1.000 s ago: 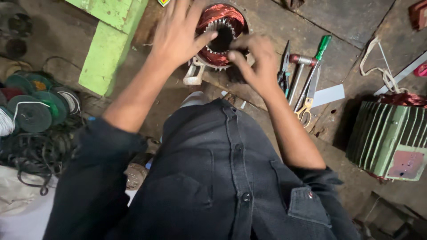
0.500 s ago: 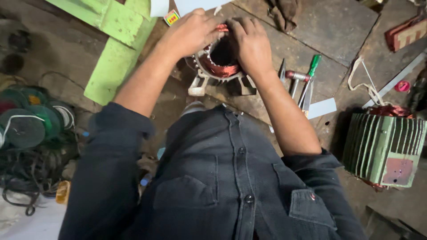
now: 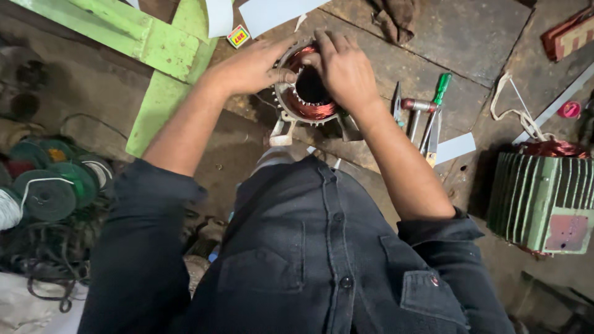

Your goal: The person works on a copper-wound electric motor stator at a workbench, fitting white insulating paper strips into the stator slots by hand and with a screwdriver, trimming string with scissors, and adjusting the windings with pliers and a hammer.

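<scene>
I've got both hands on the motor stator point(image 3: 307, 93), sitting at 12 o'clock on the floor point(image 3: 482, 37) just past my knees. Left hand point(image 3: 250, 65) cups its rim at 9 o'clock, grip closed on the housing w/ thumb on the edge. Right hand point(image 3: 343, 68) lies over the top at 2 o'clock, fingertips point(image 3: 312, 60) pressing the copper windings, grip narrow. Screwdriver point(image 3: 433, 105) and pliers point(image 3: 398, 102) lie at 3 o'clock; green finned motor point(image 3: 541, 198) at 4 o'clock, well apart.
</scene>
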